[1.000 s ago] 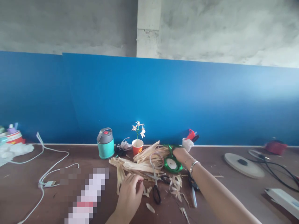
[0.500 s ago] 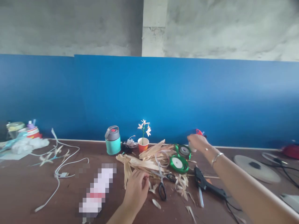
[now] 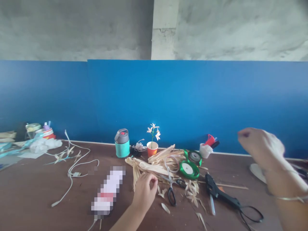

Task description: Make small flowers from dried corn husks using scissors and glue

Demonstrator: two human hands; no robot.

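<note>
My left hand (image 3: 145,190) hovers over the front of a pile of dried corn husks (image 3: 144,165), thumb and forefinger pinched together. Whatever might be in that pinch is too small to make out. Right of it lie scissors (image 3: 171,192) with black handles, and several pale husk petals (image 3: 192,190). My right hand (image 3: 261,149) is raised at the far right, in front of the blue partition, with its fingers curled closed. Motion blurs it, and its contents are hidden. Below and left of it rests a black glue gun (image 3: 220,192) with a clear glue stick.
Green ribbon rolls (image 3: 190,169) lie behind the scissors, near a white cup (image 3: 205,150) of pens. A paper cup (image 3: 152,149) holds a stem of pale flowers. Further left are a turquoise flask (image 3: 122,147), a pixelated object (image 3: 108,191) and white cables (image 3: 70,175).
My right hand has moved away from the white cup, out to the right and closer to me. My left hand keeps its pinch beside the husks. The view has shifted slightly left.
</note>
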